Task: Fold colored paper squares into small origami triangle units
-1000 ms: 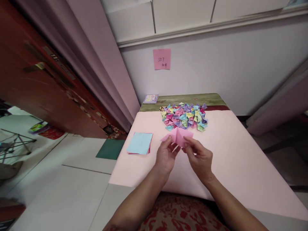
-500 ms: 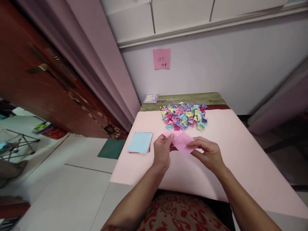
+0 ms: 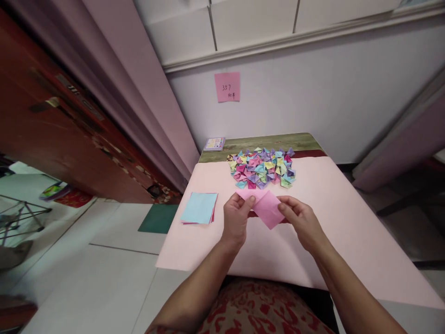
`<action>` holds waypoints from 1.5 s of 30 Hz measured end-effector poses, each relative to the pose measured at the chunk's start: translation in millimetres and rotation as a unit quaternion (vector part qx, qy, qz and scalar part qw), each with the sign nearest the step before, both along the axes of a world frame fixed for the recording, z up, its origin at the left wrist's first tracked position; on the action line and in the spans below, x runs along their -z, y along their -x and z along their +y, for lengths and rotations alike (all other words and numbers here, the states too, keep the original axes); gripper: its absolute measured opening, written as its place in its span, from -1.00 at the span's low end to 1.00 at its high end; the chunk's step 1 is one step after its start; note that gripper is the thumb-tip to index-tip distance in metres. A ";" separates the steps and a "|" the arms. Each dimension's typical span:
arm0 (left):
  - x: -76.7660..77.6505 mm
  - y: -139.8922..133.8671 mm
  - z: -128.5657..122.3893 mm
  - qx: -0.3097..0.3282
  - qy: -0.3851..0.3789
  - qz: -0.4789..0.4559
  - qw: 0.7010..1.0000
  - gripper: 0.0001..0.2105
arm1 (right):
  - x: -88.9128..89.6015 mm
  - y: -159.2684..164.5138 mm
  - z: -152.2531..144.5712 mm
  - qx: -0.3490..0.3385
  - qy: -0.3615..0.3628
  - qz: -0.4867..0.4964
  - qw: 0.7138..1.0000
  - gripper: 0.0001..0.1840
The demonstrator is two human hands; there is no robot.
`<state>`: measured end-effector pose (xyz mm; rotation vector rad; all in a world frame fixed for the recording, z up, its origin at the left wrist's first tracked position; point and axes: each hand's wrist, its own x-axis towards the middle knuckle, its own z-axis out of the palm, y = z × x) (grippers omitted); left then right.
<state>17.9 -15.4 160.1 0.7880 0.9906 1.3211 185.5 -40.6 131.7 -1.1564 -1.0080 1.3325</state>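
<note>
A folded piece of pink paper [image 3: 268, 212] is held up above the table between both hands. My left hand [image 3: 237, 215] pinches its left part, thumb on top and fingers behind. On the right corner, my right hand [image 3: 299, 219] is closed with its thumb in front and fingers behind the sheet. Just beyond the paper lies a heap of small folded paper pieces [image 3: 261, 169] in pink, purple, yellow, blue and green. Left of my left hand rests a stack of square paper sheets [image 3: 199, 208], light blue on top with pink edges below.
Pale pink covering [image 3: 333, 204] lies over the table. A small pack with a printed cover [image 3: 214, 144] sits at the far left corner. A pink note [image 3: 227, 87] hangs on the wall behind. A reddish door [image 3: 69, 125] and curtain [image 3: 153, 79] stand at left.
My right thumb has moved onto the front of the pink paper's right corner, and the lower point hangs slightly lower. The view has shifted a little.
</note>
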 end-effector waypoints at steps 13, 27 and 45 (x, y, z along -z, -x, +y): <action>-7.9 5.1 1.5 0.089 0.146 -0.167 0.971 -0.70 | -16.6 6.5 -0.2 -0.115 0.032 0.161 0.980 -0.63; -2.5 4.5 -5.3 0.060 0.026 -0.108 0.992 -0.79 | -2.7 47.6 -5.9 -0.088 0.128 0.216 0.964 -0.69; 8.6 18.3 2.9 0.143 -0.076 0.090 0.983 -0.75 | -0.5 16.9 9.6 -0.078 0.047 -0.016 0.996 -0.54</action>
